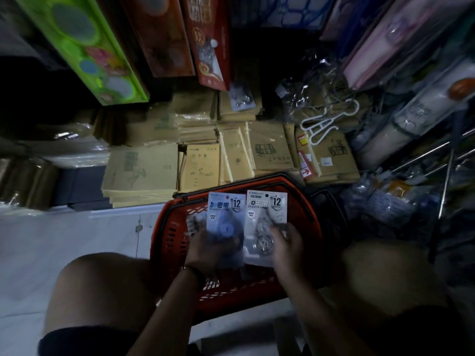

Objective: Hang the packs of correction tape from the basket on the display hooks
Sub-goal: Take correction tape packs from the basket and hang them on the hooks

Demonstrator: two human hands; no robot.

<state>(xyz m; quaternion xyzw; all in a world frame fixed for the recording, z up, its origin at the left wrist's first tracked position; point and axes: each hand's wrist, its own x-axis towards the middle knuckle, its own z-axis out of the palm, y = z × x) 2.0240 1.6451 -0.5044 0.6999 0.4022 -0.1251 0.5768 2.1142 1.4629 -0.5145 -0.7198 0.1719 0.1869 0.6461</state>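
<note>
both knees frame the near edge of the view, and between them sits the red basket (177,242) on the pale floor. left hand (205,249) grasps a bluish pack of correction tape (225,227) by its lower end; right hand (286,246) grasps a second, whiter pack (266,222) the same way. the two packs are held upright side by side, just above the basket. more packs seem to lie inside the basket at the left, though it is too dim to count them. metal display hooks (424,155) jut out at the far right. judging from this, nothing in hand is hung yet: both packs have to go up to the hooks, and the basket is not emptied.
</note>
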